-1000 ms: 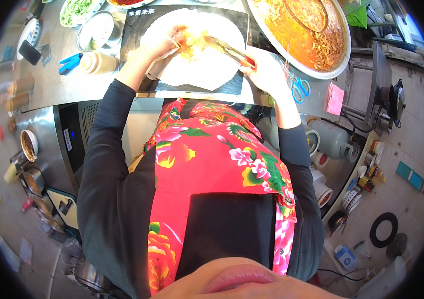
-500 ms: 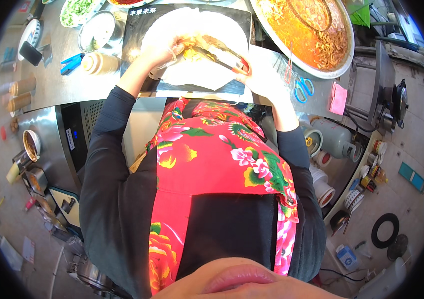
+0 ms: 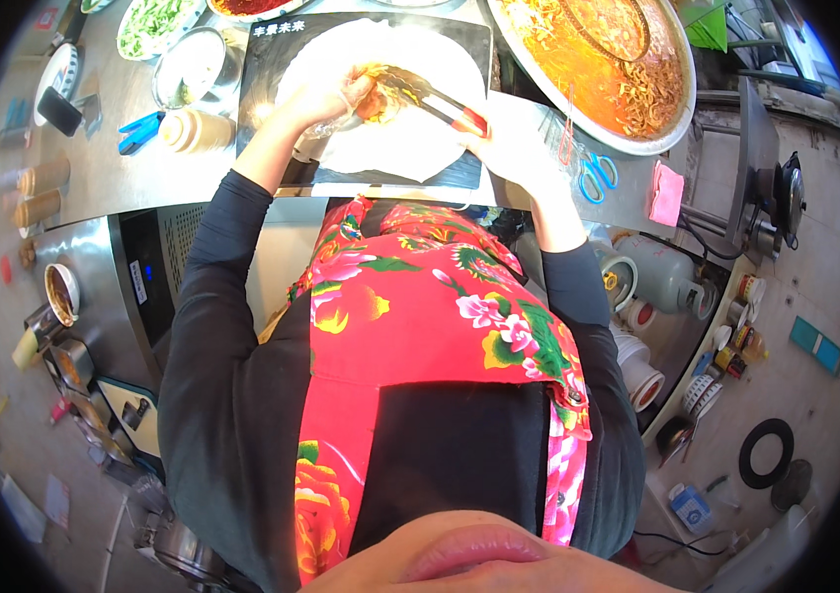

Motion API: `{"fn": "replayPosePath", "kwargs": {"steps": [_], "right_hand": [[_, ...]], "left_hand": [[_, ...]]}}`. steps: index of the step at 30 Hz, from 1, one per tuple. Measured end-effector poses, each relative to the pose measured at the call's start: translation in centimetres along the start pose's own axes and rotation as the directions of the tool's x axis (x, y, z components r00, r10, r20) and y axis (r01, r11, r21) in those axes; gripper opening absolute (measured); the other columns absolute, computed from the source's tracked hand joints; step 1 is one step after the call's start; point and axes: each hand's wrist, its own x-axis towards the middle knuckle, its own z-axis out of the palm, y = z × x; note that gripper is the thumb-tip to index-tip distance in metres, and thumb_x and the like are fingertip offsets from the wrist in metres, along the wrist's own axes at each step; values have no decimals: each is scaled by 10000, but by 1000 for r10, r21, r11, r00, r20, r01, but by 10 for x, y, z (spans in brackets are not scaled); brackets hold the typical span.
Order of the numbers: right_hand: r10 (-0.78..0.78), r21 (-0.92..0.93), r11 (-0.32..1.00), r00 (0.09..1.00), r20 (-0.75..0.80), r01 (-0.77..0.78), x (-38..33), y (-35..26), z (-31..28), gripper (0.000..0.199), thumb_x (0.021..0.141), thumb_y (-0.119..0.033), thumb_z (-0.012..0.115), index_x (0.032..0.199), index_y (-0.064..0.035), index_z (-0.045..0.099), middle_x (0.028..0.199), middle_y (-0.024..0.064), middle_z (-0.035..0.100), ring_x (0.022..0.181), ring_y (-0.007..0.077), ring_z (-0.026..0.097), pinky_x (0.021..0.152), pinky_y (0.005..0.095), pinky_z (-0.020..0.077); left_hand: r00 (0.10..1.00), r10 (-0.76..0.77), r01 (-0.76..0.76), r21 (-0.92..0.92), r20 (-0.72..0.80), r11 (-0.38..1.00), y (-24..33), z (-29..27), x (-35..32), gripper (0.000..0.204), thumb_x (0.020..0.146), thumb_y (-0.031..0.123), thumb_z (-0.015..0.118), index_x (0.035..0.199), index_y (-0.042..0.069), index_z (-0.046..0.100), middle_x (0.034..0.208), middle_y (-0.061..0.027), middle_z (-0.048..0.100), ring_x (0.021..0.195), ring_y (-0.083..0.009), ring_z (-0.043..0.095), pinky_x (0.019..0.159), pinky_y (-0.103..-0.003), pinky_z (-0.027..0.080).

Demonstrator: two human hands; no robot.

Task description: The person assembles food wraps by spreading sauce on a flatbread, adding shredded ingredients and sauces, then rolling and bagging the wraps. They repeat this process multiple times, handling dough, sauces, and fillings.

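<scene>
Tongs (image 3: 429, 96) with a red part at the grip are held in my right hand (image 3: 509, 148), whose fingers are closed round them. Their far end reaches left to a browned, filled piece of food (image 3: 380, 103). My left hand (image 3: 333, 103) grips that food from its left side; something thin and clear, perhaps plastic, shows at its fingers. Both hands are over a large round white surface (image 3: 380, 153), too bright to make out, which lies on a dark square board (image 3: 267, 59).
At the right stands a wide basin (image 3: 672, 133) of orange-red broth with food in it. Blue-handled scissors (image 3: 598, 178) and a pink cloth (image 3: 666, 193) lie below it. Leftward are a squeeze bottle (image 3: 198, 130), a metal pot (image 3: 227, 71) and a bowl of chopped greens (image 3: 158, 25).
My left hand has moved slightly up and right with the food, which now looks more bunched at the tongs' tips. The tongs' tips have risen slightly.
</scene>
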Motion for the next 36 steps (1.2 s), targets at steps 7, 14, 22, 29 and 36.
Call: {"fn": "replayPosePath", "kwargs": {"steps": [7,14,22,29,36], "right_hand": [[145,-59,989,983,117,-139,8,-26,-3,299,814,-274,720,1002,-46,676,826,139,618,767,276,607,705,371,482],[38,65,997,997,62,-42,14,-41,-9,284,822,-249,715,1011,-40,680,827,139,637,786,272,619,735,374,493],[97,-262,963,986,137,-58,-2,-21,-3,475,813,-242,734,1227,-65,583,977,176,674,938,330,652,820,401,516],[-264,-472,850,964,5,235,-1,-20,15,534,812,-200,724,1287,-79,514,1003,178,648,948,358,634,816,427,522],[-192,-424,889,981,1,174,1,-23,3,534,790,-185,732,1265,-73,515,939,165,630,914,342,627,777,431,517]], "left_hand": [[996,-11,35,282,-87,959,-13,-3,1,425,1025,324,457,1350,58,521,1219,-150,627,1135,-249,593,1006,-342,442],[983,105,-57,299,-147,952,-47,5,14,393,1006,304,521,1324,75,546,1158,-150,662,1084,-261,618,959,-342,462],[987,47,35,497,-152,867,-24,-22,-9,443,933,266,637,1326,81,549,1178,-162,651,1083,-265,626,938,-366,497],[928,370,-220,746,-38,629,-37,24,-13,455,891,154,661,1324,101,535,1185,-187,611,1043,-331,617,905,-396,509],[894,395,-250,499,-210,830,-60,39,16,318,891,154,631,1196,71,601,1087,-174,632,990,-336,627,846,-392,519]]}}
